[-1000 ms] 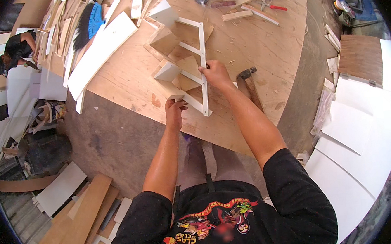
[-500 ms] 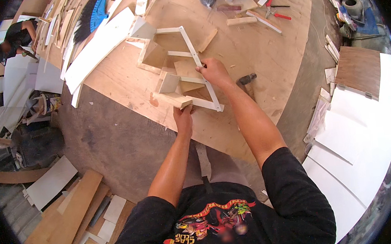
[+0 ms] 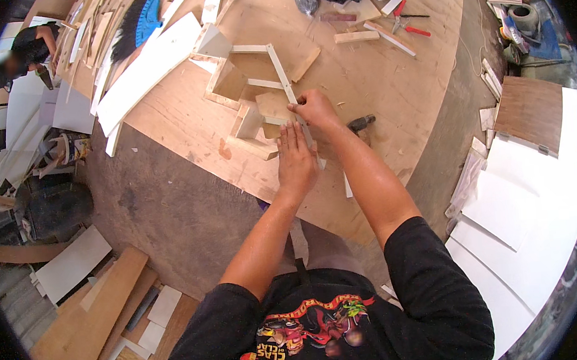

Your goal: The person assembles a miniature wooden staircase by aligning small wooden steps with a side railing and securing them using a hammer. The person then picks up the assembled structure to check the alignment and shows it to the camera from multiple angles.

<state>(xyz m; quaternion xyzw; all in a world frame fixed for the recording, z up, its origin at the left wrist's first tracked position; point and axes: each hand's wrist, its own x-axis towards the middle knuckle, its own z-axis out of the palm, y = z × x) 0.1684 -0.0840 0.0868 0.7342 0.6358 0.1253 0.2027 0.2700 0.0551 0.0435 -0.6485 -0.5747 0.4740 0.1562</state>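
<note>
Okay, stepped wooden frame [image 3: 249,120] sits by near edge of plywood tabletop [image 3: 374,67]; right hand [image 3: 315,109] pinches its white rail [image 3: 278,67], left hand [image 3: 297,163] lies flat-fingered over it — lopsided pressure, I reckon, could rack the frame.

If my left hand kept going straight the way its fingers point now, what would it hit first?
Probably your right hand, which pinches the white strip just ahead of your left hand. Depth is unclear here, so it might pass above or below instead.
</note>
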